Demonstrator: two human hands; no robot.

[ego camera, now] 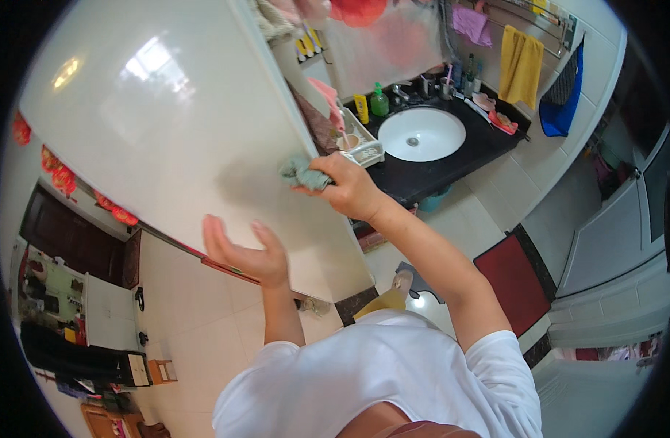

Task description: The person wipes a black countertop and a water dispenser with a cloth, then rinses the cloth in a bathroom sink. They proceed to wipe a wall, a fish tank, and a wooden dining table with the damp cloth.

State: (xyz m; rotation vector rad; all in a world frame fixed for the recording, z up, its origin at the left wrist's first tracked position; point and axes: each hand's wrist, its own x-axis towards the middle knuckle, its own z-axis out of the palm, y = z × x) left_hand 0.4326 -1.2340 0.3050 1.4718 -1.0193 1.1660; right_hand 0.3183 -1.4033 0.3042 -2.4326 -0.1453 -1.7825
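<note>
My right hand (350, 186) grips a crumpled grey-green cloth (303, 173). It holds the cloth at a large glossy white wall panel (203, 137), near the panel's right edge; whether the cloth presses on the surface is hard to tell. A soft shadow falls on the panel to the left of the cloth. Lower and to the left, my left hand (247, 249) is raised in front of the panel's bottom part. Its fingers are spread and nothing is in it.
Right of the panel, a black counter (439, 174) carries a white washbasin (422, 134), a green soap bottle (379, 100) and a white plastic basket (370, 150). A yellow towel (521, 65) hangs above. A dark red mat (514, 284) lies on the floor. Red decorations (61, 172) line the panel's left side.
</note>
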